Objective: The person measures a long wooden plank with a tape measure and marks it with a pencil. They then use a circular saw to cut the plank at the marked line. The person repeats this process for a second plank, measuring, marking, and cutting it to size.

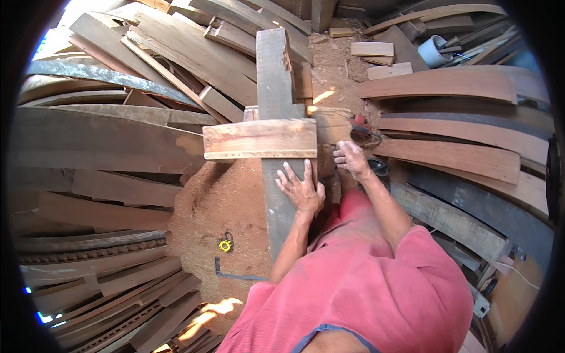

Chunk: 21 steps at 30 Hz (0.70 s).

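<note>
Sawdust covers the floor [200, 206], with timber stacked along the left side and more curved planks [438, 85] to the right. Down the middle, a long grey beam [274, 70] runs from near to far, and a short board [259, 139] rests crosswise on it, its left end jutting well past the beam's edge. The left hand [301, 191] lies spread and flat on the beam, gripping nothing, fingertips just beside the board's near edge. The right hand [351, 159] hangs to the right with fingers curled; I cannot tell whether they pinch anything. Beyond it sits a red object [359, 126], its kind unclear. For steadiness, the overhanging end probably calls for firm pressure where board and beam cross, and fingertips snug against the near edge should resist sliding. A yellow tape measure [225, 242] and a dark metal square [240, 276] lie left of the beam, seemingly within reach for checking alignment.
</note>
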Tool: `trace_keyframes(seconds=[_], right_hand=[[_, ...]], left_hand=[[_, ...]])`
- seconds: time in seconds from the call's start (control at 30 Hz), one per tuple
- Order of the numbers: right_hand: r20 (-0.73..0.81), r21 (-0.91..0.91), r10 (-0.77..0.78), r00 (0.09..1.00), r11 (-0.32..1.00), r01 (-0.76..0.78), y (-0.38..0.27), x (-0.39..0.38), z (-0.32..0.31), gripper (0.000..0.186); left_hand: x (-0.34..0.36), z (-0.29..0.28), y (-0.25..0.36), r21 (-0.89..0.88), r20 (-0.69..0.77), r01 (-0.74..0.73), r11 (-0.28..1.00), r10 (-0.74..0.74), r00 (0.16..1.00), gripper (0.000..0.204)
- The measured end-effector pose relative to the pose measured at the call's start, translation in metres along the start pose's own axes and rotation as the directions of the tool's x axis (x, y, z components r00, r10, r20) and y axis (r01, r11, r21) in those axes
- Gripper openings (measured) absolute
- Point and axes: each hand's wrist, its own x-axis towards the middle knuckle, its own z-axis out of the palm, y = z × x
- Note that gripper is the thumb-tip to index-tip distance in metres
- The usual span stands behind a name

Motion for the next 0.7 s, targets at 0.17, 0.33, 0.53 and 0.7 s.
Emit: trace_keyframes(seconds=[0.17, 0.33, 0.53, 0.7], right_hand=[[-0.299, -0.062, 0.075, 0.951, 0.993, -0.098, 0.076, -0.045, -0.12, 0.041], [-0.523, -0.135, 0.172, 0.835, 0.95, -0.281, 0.134, -0.092, -0.174, 0.045], [-0.447, -0.124, 0.187, 0.875, 0.955, -0.268, 0.159, -0.092, -0.194, 0.039], [-0.353, -0.33, 0.022, 0.936, 0.932, -0.147, 0.183, -0.059, -0.228, 0.033]], left_hand=[[0.003, 0.002, 0.001, -0.001, 0.031, 0.015, 1.0, -0.015, 0.999, 0.097], [0.001, 0.006, -0.002, 0.002, 0.014, 0.006, 1.0, -0.006, 1.0, 0.098], [-0.003, 0.015, -0.002, 0.061, -0.012, 0.015, 0.998, -0.014, 1.0, 0.094], [-0.004, 0.016, -0.001, 0.058, -0.03, 0.012, 0.998, -0.01, 0.999, 0.096]])
